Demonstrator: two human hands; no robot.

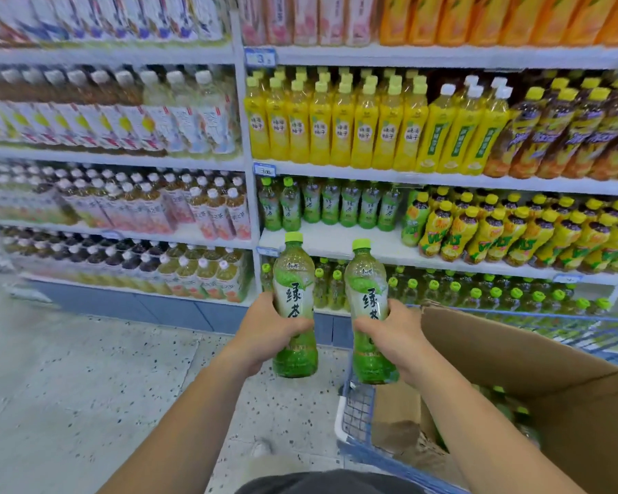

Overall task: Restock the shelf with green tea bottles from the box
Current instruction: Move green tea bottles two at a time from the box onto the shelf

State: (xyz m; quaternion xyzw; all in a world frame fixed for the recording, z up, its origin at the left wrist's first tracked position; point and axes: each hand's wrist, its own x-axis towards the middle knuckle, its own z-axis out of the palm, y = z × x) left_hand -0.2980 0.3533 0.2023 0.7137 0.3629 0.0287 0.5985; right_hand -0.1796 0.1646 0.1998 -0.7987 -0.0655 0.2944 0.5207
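My left hand (264, 333) grips one green tea bottle (294, 279) around its lower half, held upright in front of the shelves. My right hand (396, 336) grips a second green tea bottle (366, 279) the same way, just to the right. Both have light green caps. Behind them, a white shelf (379, 246) carries a short row of matching green tea bottles (330, 206) at its back left, with bare shelf in front. An open cardboard box (536, 372) sits in a blue cart at lower right, with a few green caps showing inside.
The blue wire cart (357, 415) stands close on my right. Yellow-capped lemon tea bottles (514, 233) fill the right part of the same shelf. Yellow bottles line the shelf above, and more green-capped bottles the shelf below. Speckled floor (86, 369) spreads to the left.
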